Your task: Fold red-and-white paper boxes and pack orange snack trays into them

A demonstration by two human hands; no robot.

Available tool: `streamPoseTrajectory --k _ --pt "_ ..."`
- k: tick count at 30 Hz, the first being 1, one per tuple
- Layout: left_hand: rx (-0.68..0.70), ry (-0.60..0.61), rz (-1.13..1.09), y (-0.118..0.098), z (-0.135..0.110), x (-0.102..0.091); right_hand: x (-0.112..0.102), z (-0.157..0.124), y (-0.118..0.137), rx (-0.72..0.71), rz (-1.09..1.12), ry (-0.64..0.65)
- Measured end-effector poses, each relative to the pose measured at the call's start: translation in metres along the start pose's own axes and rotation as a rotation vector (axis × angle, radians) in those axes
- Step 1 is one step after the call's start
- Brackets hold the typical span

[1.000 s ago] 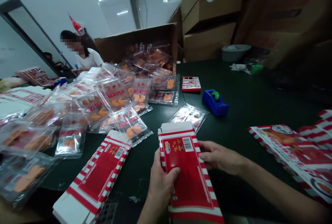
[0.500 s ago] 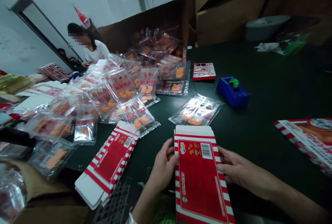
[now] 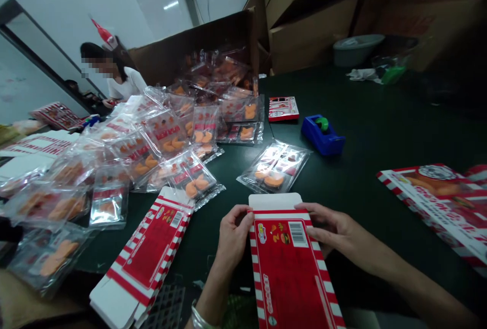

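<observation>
Packets (image 3: 173,133) in shiny clear wrap, orange pieces showing, sprawl over the left of the dark desk (image 3: 353,187), the heap running back to an open carton (image 3: 163,60). Behind them, over on that side, a co-worker (image 3: 127,84) in a white top sits leaning forward. Next along, nearer me, a second box (image 3: 142,253), red with striped edges, lies slantwise, its far end up against a packet.

Now to my left grip (image 3: 231,240): a bracelet (image 3: 201,317) on the wrist, thumb and fingers closed on the upper left edge of the red box (image 3: 291,278). That's right in front of me, printed panel and barcode facing up, pale end flap standing out at the far end. Just beyond the flap, one loose packet (image 3: 276,166) lies flat, catching the light; farther back, a small box (image 3: 283,109).

Blue tape dispenser (image 3: 323,136) next, green roll in it. And my right grip (image 3: 338,235), closed on the box's right edge, thumb near the barcode, fingers up toward the corner. Beyond, a grey basin (image 3: 357,51) at the back, and on the far right, red-and-white printed packaging (image 3: 437,202), well apart from my arm.
</observation>
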State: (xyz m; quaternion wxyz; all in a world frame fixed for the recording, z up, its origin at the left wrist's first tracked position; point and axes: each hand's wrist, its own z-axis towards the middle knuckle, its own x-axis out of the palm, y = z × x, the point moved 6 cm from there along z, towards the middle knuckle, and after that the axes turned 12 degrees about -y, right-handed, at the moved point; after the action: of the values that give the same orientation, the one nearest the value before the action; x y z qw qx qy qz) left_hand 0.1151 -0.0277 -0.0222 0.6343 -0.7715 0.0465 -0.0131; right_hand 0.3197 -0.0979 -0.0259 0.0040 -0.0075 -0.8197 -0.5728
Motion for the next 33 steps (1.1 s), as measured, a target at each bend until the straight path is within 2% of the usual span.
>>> streamPoseTrajectory --k 5,7,9,11,14,16,22,24,28,30,33 --pt "0.023 -0.024 0.019 0.007 0.004 0.008 -0.014 -0.004 0.012 -0.299 -0.275 -0.338" --pt "0.019 -0.052 -0.014 0.011 0.007 0.010 -0.018 -0.004 0.012 -0.331 -0.319 -0.449" --pt "0.019 -0.062 -0.037 0.011 0.009 0.012 -0.022 -0.003 0.009 -0.300 -0.308 -0.519" --pt "0.056 -0.029 -0.028 0.007 0.008 0.013 -0.023 -0.003 0.009 -0.292 -0.292 -0.499" --pt "0.127 0.104 0.043 -0.005 0.000 0.017 -0.018 -0.004 0.011 -0.307 -0.269 -0.331" --pt "0.129 0.176 0.060 -0.011 -0.007 0.019 -0.016 -0.006 0.009 -0.261 -0.195 -0.243" --pt "0.042 0.122 0.097 -0.009 -0.012 0.024 -0.006 -0.003 0.001 -0.082 -0.035 -0.141" --pt "0.022 0.128 0.113 -0.010 -0.009 0.027 -0.003 -0.001 0.001 -0.039 -0.012 -0.147" --pt "0.060 0.131 0.180 -0.020 -0.003 0.031 -0.008 0.002 0.005 0.038 0.073 -0.252" --pt "0.102 0.159 0.231 -0.025 -0.005 0.034 -0.014 -0.001 0.010 -0.013 0.014 -0.276" --pt "0.172 0.196 0.276 -0.025 -0.014 0.036 -0.020 -0.011 0.014 -0.111 -0.177 -0.243"
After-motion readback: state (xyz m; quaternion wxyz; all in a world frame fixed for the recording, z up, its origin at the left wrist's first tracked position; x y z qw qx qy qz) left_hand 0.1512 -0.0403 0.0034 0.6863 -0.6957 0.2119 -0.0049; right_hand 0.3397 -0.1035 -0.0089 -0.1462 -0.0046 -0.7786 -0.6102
